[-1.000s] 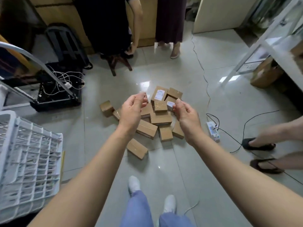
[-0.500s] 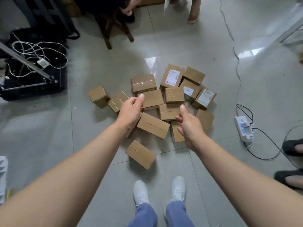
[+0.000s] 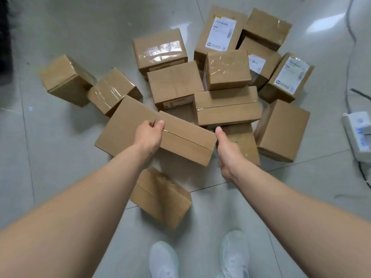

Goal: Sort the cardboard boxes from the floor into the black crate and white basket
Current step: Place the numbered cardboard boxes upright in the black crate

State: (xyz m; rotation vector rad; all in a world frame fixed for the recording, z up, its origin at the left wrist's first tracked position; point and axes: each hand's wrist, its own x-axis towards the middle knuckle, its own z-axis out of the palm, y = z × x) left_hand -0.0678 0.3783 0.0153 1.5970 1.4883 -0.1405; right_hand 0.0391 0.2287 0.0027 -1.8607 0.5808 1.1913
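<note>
A long flat cardboard box (image 3: 180, 143) lies on the tiled floor (image 3: 60, 153) directly beneath the left hand (image 3: 149, 135), with its right end just beside the right hand (image 3: 226, 151). The left hand is seen with its fingers curled in and the thumb laid against the forefinger, nothing visible between them; whether it rests on the lid cannot be told. The right hand is held thumb-up at the box's end. Its fingers are hidden behind the palm, so it cannot be told whether the edge is yet taken.

The box is judged stiff and probably light, with plain, dry faces that should not slip. Being broad and shallow, it is best taken by its two short ends, one hand at each, rather than pinched from above.

Its broad face is turned upward. Its long axis runs from beyond the left hand across to the right thumb, the left end lying slightly farther from the person, and the lid seam follows that axis. The remaining boxes (image 3: 174, 83) are heaped beyond both hands, and one more box (image 3: 160, 199) lies under the left forearm.
</note>
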